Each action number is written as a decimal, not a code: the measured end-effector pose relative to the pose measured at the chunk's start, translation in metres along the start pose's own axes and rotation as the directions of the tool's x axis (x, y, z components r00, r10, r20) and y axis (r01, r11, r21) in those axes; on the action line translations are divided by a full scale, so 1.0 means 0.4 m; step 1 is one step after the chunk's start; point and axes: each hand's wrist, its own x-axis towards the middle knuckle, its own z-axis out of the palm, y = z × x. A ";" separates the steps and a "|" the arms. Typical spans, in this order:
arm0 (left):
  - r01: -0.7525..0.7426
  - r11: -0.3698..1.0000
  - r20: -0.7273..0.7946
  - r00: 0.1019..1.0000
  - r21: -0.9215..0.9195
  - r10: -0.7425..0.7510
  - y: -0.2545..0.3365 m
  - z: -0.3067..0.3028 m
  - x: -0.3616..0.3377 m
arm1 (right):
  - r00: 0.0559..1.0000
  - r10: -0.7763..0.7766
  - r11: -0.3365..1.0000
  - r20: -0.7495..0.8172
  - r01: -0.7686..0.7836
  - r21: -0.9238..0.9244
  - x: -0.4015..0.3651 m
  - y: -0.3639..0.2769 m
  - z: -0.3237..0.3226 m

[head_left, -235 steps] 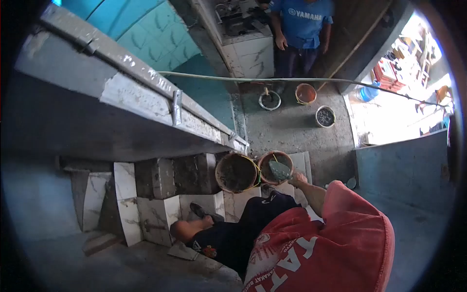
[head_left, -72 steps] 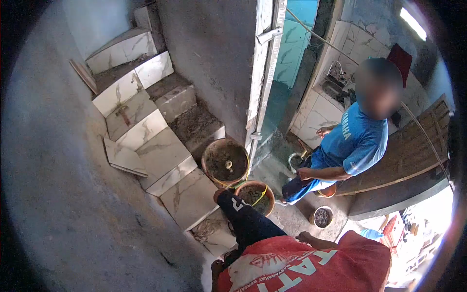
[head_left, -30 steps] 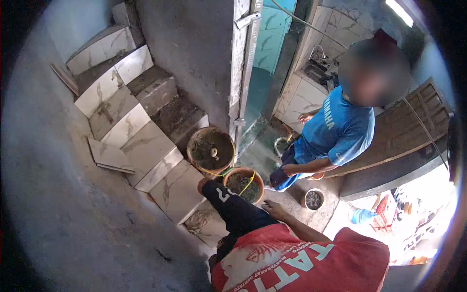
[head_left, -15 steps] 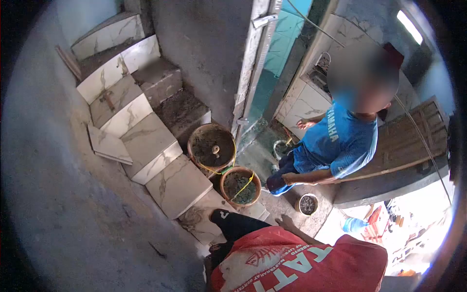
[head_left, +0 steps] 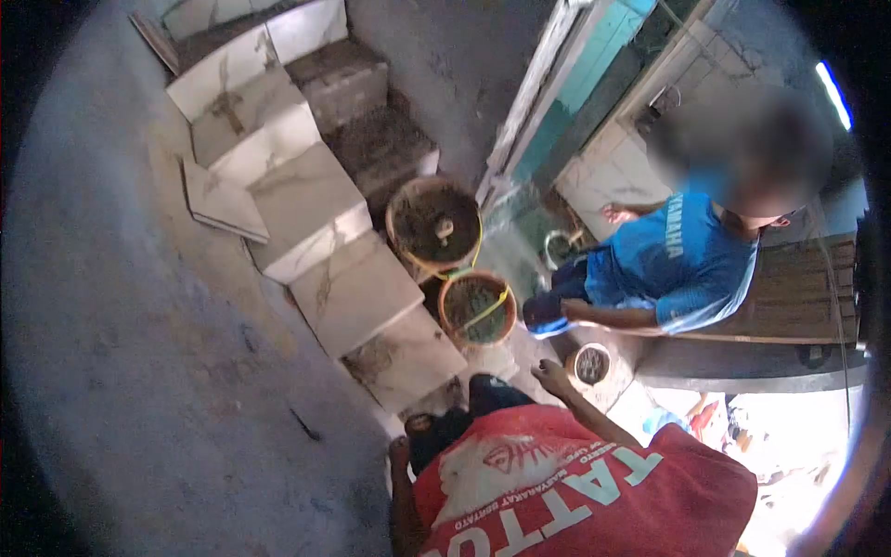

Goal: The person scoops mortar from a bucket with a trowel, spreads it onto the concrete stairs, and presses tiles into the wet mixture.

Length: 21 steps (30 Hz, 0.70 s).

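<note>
My right hand (head_left: 551, 377) hangs in front of my red shirt (head_left: 594, 473), its fingers loosely apart with nothing in them. It is nearest to a small bucket of dark material (head_left: 590, 364). On the other side of my body, my left hand (head_left: 400, 453) is low beside the grey wall (head_left: 186, 399), dark and blurred, its fingers unclear. Ahead are tiled steps (head_left: 357, 288) and two round tubs of dark mix, the farther one (head_left: 433, 223) holding a pale object, the nearer one (head_left: 477, 308) with a yellow strap across it.
A person in a blue shirt (head_left: 682, 255) stands beyond the tubs to the right, one hand (head_left: 617, 213) forward. A loose tile (head_left: 223, 202) leans at the left of the steps. Wooden boards (head_left: 798, 292) and a bright opening (head_left: 798, 446) are at the right.
The view has shifted, so the steps and tubs sit higher and further right. My left hand has come into view beside the wall. My legs have moved lower in the view.
</note>
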 end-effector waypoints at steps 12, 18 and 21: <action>-0.373 0.927 0.242 0.904 0.043 0.352 0.187 -0.198 -0.075 | 0.818 0.493 0.870 0.297 -0.454 -0.195 -0.203 0.437 0.109; -0.204 0.979 0.401 0.896 -0.007 0.189 0.300 -0.236 -0.058 | 0.974 0.208 0.968 0.094 -0.219 0.121 -0.085 0.369 0.111; -0.285 0.930 0.306 0.886 -0.232 0.348 0.231 -0.188 -0.019 | 0.986 0.140 0.974 0.088 -0.154 0.166 -0.045 0.264 0.028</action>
